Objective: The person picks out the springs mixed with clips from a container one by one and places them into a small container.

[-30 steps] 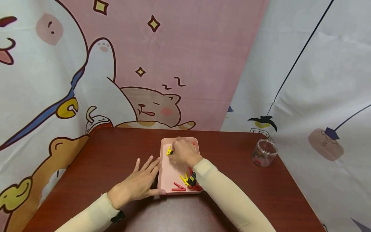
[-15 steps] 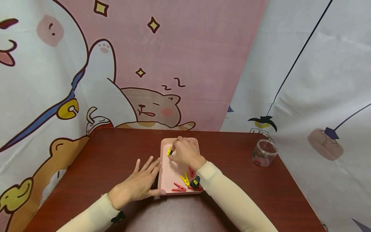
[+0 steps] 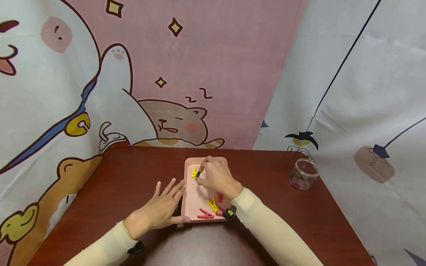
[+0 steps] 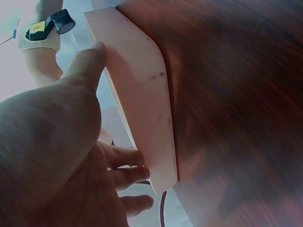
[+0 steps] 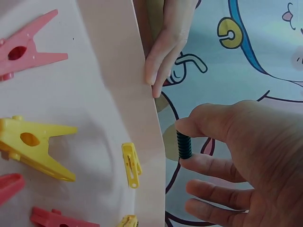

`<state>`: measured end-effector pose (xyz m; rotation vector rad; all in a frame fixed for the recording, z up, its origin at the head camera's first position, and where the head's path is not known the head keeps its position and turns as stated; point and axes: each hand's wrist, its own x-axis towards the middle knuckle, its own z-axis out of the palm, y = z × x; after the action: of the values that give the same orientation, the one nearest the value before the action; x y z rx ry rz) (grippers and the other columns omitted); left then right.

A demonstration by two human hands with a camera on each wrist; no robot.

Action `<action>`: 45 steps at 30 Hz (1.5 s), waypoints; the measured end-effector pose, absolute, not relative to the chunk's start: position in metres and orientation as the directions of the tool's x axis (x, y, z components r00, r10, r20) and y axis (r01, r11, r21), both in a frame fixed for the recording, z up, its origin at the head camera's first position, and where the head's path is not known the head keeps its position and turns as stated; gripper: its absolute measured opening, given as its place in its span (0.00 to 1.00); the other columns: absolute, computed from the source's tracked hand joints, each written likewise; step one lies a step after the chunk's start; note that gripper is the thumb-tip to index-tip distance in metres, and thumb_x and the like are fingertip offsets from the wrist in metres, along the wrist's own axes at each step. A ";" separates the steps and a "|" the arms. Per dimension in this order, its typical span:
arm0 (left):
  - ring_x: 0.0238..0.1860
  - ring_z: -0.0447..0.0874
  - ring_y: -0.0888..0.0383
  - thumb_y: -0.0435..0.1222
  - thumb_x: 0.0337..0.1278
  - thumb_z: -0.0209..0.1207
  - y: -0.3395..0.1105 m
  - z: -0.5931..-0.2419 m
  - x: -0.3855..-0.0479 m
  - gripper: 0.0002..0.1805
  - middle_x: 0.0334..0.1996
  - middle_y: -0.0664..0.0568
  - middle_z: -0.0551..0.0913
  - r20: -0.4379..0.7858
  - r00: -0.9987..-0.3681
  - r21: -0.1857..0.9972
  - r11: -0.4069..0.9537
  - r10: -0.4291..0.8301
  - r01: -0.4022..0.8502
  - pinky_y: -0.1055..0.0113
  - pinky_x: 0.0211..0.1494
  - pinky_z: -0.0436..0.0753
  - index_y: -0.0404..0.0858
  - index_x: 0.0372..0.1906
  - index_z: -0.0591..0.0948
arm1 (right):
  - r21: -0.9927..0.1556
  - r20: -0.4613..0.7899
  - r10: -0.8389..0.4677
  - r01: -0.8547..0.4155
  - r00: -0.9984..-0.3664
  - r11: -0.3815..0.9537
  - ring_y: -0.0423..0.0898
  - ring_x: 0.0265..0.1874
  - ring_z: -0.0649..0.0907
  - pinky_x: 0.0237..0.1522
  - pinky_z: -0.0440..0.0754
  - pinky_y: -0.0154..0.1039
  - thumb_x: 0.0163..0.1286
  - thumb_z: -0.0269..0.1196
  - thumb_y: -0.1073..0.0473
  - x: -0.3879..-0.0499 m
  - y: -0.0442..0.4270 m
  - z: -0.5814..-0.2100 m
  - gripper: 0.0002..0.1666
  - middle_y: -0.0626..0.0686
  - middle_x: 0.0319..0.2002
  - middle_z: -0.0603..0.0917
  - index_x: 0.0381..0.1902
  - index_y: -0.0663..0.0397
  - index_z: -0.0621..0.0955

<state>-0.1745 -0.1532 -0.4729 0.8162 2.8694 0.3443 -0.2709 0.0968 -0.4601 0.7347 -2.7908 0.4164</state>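
Note:
My right hand [image 3: 217,179] pinches a small dark ribbed cylinder [image 5: 184,145] between thumb and index finger, over the far left part of a pink tray [image 3: 194,197]. The other fingers are loosely bent. Whether the cylinder is a screw or a spring, I cannot tell. Beside it in the tray lies a small yellow clip [image 3: 194,172]. My left hand [image 3: 156,212] rests against the tray's left side with fingers spread, the thumb on its near corner. Yellow clothespins [image 5: 35,142] and red clothespins [image 3: 205,214] lie in the near part of the tray.
A clear round jar [image 3: 303,175] with something red inside stands at the right of the brown table [image 3: 263,184]. A cartoon-printed curtain [image 3: 233,74] hangs behind the table and along its sides.
My right hand has shifted slightly right and toward me, drawing the dark cylinder a little away from the yellow clip. More of the near clothespins show. The left hand stays put.

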 end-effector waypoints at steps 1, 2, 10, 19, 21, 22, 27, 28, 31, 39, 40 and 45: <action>0.96 0.52 0.28 0.68 0.73 0.72 -0.153 -0.473 -0.174 0.62 0.95 0.37 0.61 -0.071 -0.844 0.254 0.827 0.532 0.501 0.11 0.88 0.50 0.33 0.93 0.63 | -0.215 0.286 -0.447 -0.511 -0.848 0.832 0.54 0.59 0.92 0.78 0.78 0.65 0.68 0.83 0.41 -0.271 0.097 -0.459 0.18 0.49 0.52 0.93 0.45 0.45 0.95; 0.96 0.52 0.28 0.68 0.73 0.72 -0.154 -0.472 -0.175 0.62 0.95 0.37 0.60 -0.072 -0.844 0.255 0.828 0.531 0.499 0.11 0.88 0.50 0.33 0.93 0.63 | -0.219 0.286 -0.449 -0.514 -0.846 0.829 0.54 0.60 0.92 0.79 0.78 0.65 0.68 0.83 0.41 -0.270 0.098 -0.459 0.18 0.49 0.52 0.93 0.45 0.46 0.95; 0.96 0.52 0.28 0.68 0.74 0.71 -0.154 -0.473 -0.176 0.61 0.96 0.37 0.59 -0.080 -0.843 0.249 0.830 0.532 0.499 0.11 0.88 0.50 0.32 0.93 0.64 | -0.239 0.308 -0.456 -0.532 -0.835 0.812 0.58 0.65 0.90 0.83 0.77 0.63 0.70 0.83 0.41 -0.263 0.104 -0.453 0.19 0.51 0.54 0.93 0.44 0.48 0.93; 0.96 0.53 0.29 0.68 0.73 0.71 -0.155 -0.475 -0.174 0.62 0.95 0.37 0.60 -0.073 -0.846 0.248 0.831 0.529 0.498 0.11 0.88 0.51 0.31 0.92 0.65 | -0.276 0.324 -0.429 -0.518 -0.843 0.810 0.62 0.68 0.87 0.67 0.86 0.65 0.69 0.84 0.43 -0.253 0.114 -0.454 0.18 0.53 0.59 0.93 0.44 0.49 0.94; 0.96 0.53 0.29 0.68 0.72 0.72 -0.155 -0.475 -0.174 0.62 0.95 0.37 0.61 -0.072 -0.846 0.248 0.831 0.528 0.498 0.11 0.88 0.51 0.31 0.92 0.65 | -0.283 0.330 -0.424 -0.517 -0.844 0.808 0.60 0.68 0.87 0.64 0.87 0.64 0.69 0.84 0.43 -0.251 0.116 -0.454 0.18 0.54 0.60 0.93 0.44 0.49 0.94; 0.96 0.53 0.29 0.68 0.72 0.72 -0.155 -0.475 -0.174 0.62 0.95 0.37 0.61 -0.072 -0.846 0.248 0.831 0.529 0.498 0.11 0.88 0.51 0.31 0.92 0.65 | -0.283 0.332 -0.422 -0.516 -0.844 0.809 0.59 0.69 0.87 0.64 0.87 0.63 0.69 0.84 0.43 -0.250 0.117 -0.455 0.18 0.54 0.61 0.93 0.44 0.49 0.94; 0.96 0.53 0.29 0.69 0.72 0.72 -0.154 -0.475 -0.174 0.62 0.95 0.37 0.61 -0.075 -0.844 0.250 0.830 0.531 0.499 0.12 0.88 0.51 0.31 0.92 0.65 | -0.284 0.340 -0.413 -0.510 -0.845 0.812 0.56 0.72 0.86 0.64 0.87 0.62 0.69 0.84 0.44 -0.246 0.123 -0.455 0.16 0.54 0.64 0.92 0.42 0.45 0.92; 0.96 0.53 0.29 0.69 0.72 0.72 -0.154 -0.475 -0.174 0.62 0.95 0.36 0.61 -0.075 -0.844 0.253 0.829 0.531 0.500 0.11 0.88 0.51 0.31 0.92 0.65 | -0.285 0.340 -0.411 -0.509 -0.846 0.812 0.56 0.72 0.86 0.64 0.87 0.62 0.69 0.85 0.44 -0.246 0.125 -0.455 0.16 0.54 0.65 0.92 0.42 0.46 0.92; 0.96 0.53 0.29 0.69 0.73 0.71 -0.154 -0.474 -0.174 0.62 0.95 0.36 0.61 -0.080 -0.844 0.260 0.829 0.530 0.496 0.11 0.89 0.50 0.31 0.92 0.65 | -0.289 0.349 -0.410 -0.513 -0.842 0.808 0.56 0.70 0.88 0.62 0.87 0.62 0.69 0.85 0.45 -0.244 0.129 -0.455 0.16 0.55 0.66 0.92 0.43 0.46 0.92; 0.97 0.52 0.29 0.68 0.73 0.72 -0.153 -0.474 -0.175 0.62 0.95 0.37 0.60 -0.086 -0.848 0.274 0.831 0.523 0.484 0.12 0.89 0.49 0.32 0.93 0.63 | -0.298 0.376 -0.392 -0.510 -0.840 0.807 0.57 0.61 0.89 0.63 0.85 0.61 0.68 0.86 0.43 -0.240 0.142 -0.455 0.18 0.50 0.66 0.91 0.46 0.47 0.94; 0.97 0.51 0.29 0.68 0.73 0.72 -0.154 -0.474 -0.175 0.62 0.96 0.38 0.60 -0.087 -0.849 0.273 0.832 0.521 0.483 0.12 0.90 0.49 0.33 0.93 0.63 | -0.301 0.374 -0.388 -0.506 -0.843 0.809 0.58 0.62 0.89 0.64 0.85 0.62 0.68 0.86 0.43 -0.239 0.144 -0.455 0.18 0.50 0.66 0.92 0.46 0.47 0.94; 0.97 0.51 0.29 0.69 0.73 0.71 -0.154 -0.475 -0.176 0.62 0.96 0.38 0.59 -0.092 -0.848 0.267 0.833 0.522 0.484 0.12 0.89 0.48 0.32 0.93 0.63 | -0.304 0.386 -0.373 -0.498 -0.844 0.812 0.57 0.60 0.89 0.65 0.85 0.63 0.66 0.86 0.43 -0.238 0.152 -0.456 0.20 0.51 0.61 0.93 0.47 0.47 0.95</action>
<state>-0.1758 -0.1538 -0.4753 0.7879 2.8527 0.3522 -0.2377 0.1524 -0.4563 0.6638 -2.6886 0.5737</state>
